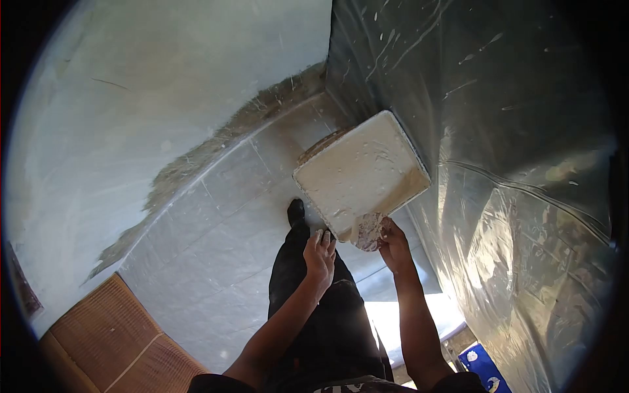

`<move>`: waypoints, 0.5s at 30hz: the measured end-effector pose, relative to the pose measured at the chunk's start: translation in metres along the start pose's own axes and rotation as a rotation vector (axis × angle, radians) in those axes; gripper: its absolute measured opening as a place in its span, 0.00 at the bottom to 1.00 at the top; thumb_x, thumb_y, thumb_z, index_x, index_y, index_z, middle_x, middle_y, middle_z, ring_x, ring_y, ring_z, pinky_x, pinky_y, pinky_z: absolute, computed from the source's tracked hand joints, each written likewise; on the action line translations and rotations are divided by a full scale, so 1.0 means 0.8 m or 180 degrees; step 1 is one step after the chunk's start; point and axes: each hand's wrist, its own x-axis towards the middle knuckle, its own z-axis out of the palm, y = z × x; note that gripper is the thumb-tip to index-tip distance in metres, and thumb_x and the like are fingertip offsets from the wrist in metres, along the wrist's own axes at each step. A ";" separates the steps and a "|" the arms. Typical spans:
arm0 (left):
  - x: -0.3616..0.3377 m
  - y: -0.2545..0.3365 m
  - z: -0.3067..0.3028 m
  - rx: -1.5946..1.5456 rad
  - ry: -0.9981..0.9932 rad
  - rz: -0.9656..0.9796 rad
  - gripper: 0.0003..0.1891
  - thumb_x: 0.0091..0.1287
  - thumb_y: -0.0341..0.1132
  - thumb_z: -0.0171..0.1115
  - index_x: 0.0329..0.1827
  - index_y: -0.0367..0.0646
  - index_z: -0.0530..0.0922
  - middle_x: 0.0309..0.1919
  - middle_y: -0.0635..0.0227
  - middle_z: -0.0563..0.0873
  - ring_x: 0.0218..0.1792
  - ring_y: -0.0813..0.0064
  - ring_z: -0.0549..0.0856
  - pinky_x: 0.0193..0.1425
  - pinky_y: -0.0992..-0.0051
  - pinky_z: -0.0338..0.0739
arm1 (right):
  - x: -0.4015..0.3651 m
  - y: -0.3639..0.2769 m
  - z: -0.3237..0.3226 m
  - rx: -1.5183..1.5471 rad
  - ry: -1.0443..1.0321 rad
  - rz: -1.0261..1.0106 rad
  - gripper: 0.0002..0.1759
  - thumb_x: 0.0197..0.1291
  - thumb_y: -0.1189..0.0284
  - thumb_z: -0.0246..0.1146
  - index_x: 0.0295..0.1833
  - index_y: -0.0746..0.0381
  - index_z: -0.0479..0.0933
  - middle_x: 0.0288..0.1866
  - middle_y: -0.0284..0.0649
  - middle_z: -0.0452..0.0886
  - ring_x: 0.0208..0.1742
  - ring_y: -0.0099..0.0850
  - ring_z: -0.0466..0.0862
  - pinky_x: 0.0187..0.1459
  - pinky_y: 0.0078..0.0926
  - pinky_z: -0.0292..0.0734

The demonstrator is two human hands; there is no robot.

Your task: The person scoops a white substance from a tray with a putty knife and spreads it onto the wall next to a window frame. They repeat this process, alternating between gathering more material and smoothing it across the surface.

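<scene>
A rectangular tub (pixel 347 173) of pale, wet plaster stands in front of me, tilted in this view. My right hand (pixel 393 245) grips a rounded, plaster-crusted scoop-like piece (pixel 369 232) by its edge, over the tub's near corner. Whether that piece is a bowl or a flat disc, I cannot tell. My left hand (pixel 320 255) is just left of that corner, holding nothing, its fingers extended and apart with white smears on the tips.
A plastered wall (pixel 164 85) with a rough, bare lower strip rises on the left. Plastic sheeting (pixel 511 164) hangs on the right. Brown corrugated cardboard (pixel 118 334) is at the lower left, a blue object (pixel 481 367) at the lower right. Beneath is a dusty tiled floor (pixel 203 262).
</scene>
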 end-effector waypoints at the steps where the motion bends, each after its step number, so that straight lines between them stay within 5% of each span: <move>1: -0.013 0.005 0.005 0.0083 -0.0102 0.0003 0.47 0.72 0.59 0.50 0.87 0.44 0.43 0.86 0.60 0.53 0.85 0.53 0.51 0.85 0.56 0.28 | -0.009 -0.014 0.018 0.0251 -0.0077 -0.0119 0.37 0.55 0.77 0.62 0.74 0.69 0.66 0.66 0.41 0.79 0.65 0.34 0.80 0.65 0.32 0.76; 3: -0.033 0.016 0.016 0.0170 -0.0337 0.0196 0.47 0.72 0.58 0.50 0.87 0.44 0.45 0.85 0.59 0.55 0.85 0.53 0.51 0.85 0.56 0.28 | -0.030 -0.046 0.058 0.0477 -0.0181 -0.0405 0.40 0.52 0.76 0.63 0.75 0.68 0.65 0.63 0.39 0.80 0.60 0.32 0.82 0.58 0.32 0.79; 9: -0.089 0.078 0.071 0.0493 -0.0796 0.1009 0.43 0.70 0.57 0.53 0.83 0.42 0.55 0.83 0.57 0.60 0.83 0.55 0.56 0.86 0.59 0.32 | -0.078 -0.103 0.120 0.1044 -0.0913 -0.0874 0.44 0.50 0.73 0.72 0.75 0.63 0.65 0.68 0.42 0.79 0.69 0.41 0.79 0.67 0.41 0.77; 15: -0.153 0.145 0.094 0.0350 -0.1249 0.1717 0.38 0.70 0.56 0.52 0.78 0.43 0.64 0.80 0.61 0.67 0.78 0.55 0.63 0.84 0.56 0.40 | -0.084 -0.120 0.157 0.1690 -0.1469 -0.0695 0.36 0.46 0.79 0.73 0.66 0.56 0.76 0.63 0.38 0.83 0.65 0.41 0.81 0.66 0.48 0.75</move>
